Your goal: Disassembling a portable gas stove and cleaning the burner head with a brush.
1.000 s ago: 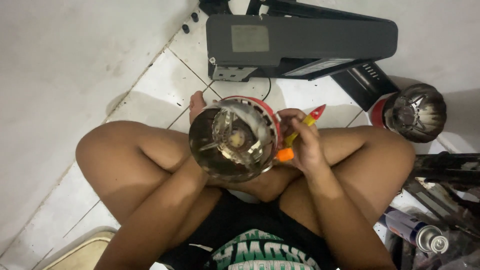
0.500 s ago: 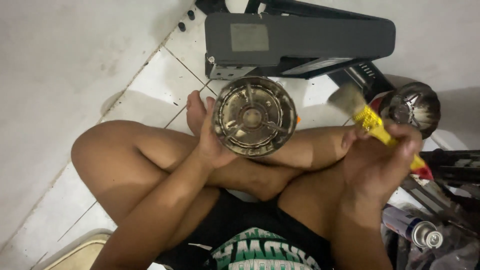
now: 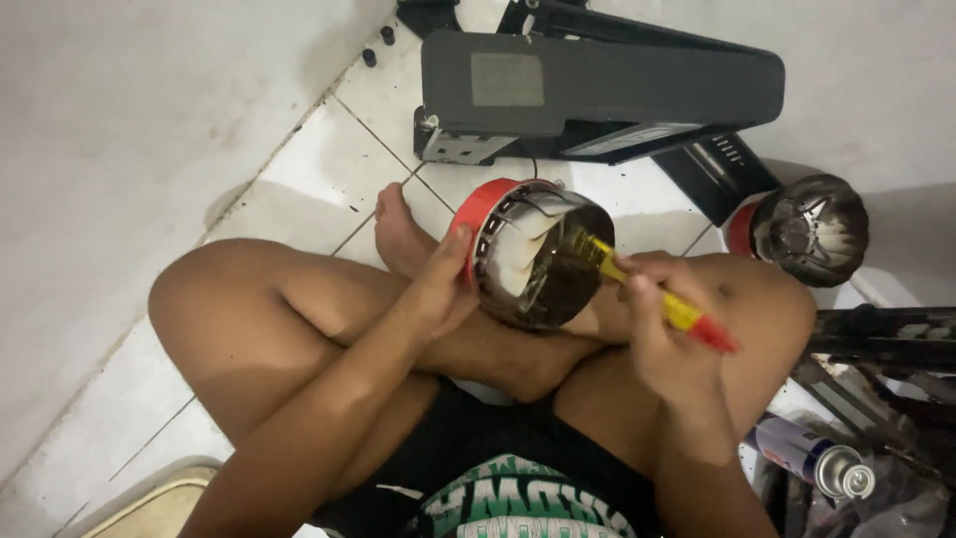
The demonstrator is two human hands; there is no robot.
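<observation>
I sit cross-legged on a tiled floor. My left hand (image 3: 438, 289) grips a round metal drum part with a red rim (image 3: 528, 254), tilted so its open side faces right. My right hand (image 3: 662, 334) holds a paintbrush with a yellow and red handle (image 3: 687, 317). Its bristle end reaches into the open drum. The drum's inside looks dark and shiny with vanes around the wall.
A long black machine housing (image 3: 597, 90) lies on the floor ahead. A second shiny round part with a red rim (image 3: 802, 231) stands at the right. A spray can (image 3: 812, 460) lies by my right knee next to black metal frames (image 3: 886, 339). A wall runs along the left.
My left hand turned the drum from showing its flat closed face to showing its open side. My right hand brought the brush from the right into the drum.
</observation>
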